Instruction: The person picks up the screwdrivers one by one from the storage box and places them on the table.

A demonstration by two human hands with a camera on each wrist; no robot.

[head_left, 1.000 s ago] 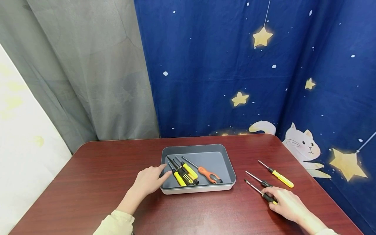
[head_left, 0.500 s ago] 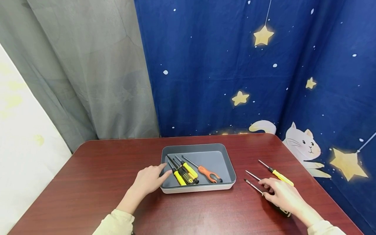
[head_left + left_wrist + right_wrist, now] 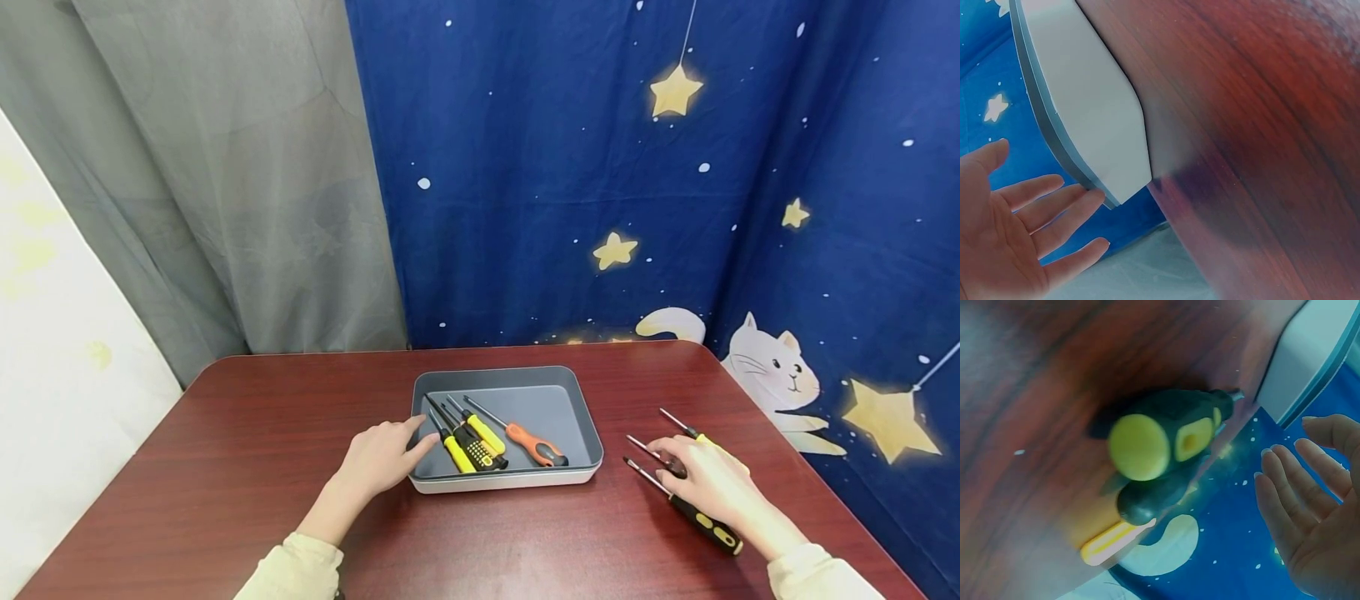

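Observation:
My left hand (image 3: pixel 378 457) rests with relaxed fingers at the left rim of the grey-lined tray (image 3: pixel 585 450); in the left wrist view its fingertips (image 3: pixel 1094 197) touch the rim. On the right, my right hand (image 3: pixel 716 479) hovers with loosely bent fingers over a black-handled screwdriver (image 3: pixel 647 449), whose handle it partly covers. Nearest me lies a black-and-yellow screwdriver (image 3: pixel 705 525), its handle bare of fingers. Farther back, a yellow-handled screwdriver (image 3: pixel 678 422) is partly hidden by the hand. The right wrist view has the fingers apart from all three handles.
Inside the tray lie an orange-and-grey screwdriver (image 3: pixel 532 444) and several yellow or black ones, among them a yellow-handled screwdriver (image 3: pixel 459 456). The reddish-brown table (image 3: pixel 262 433) ends at a blue star-patterned curtain (image 3: pixel 525 208) and a grey one (image 3: pixel 300 208).
My right hand has shifted away from the nearest black-and-yellow screwdriver to above the middle black-handled one, uncovering the nearest handle. The left hand stays at the tray rim.

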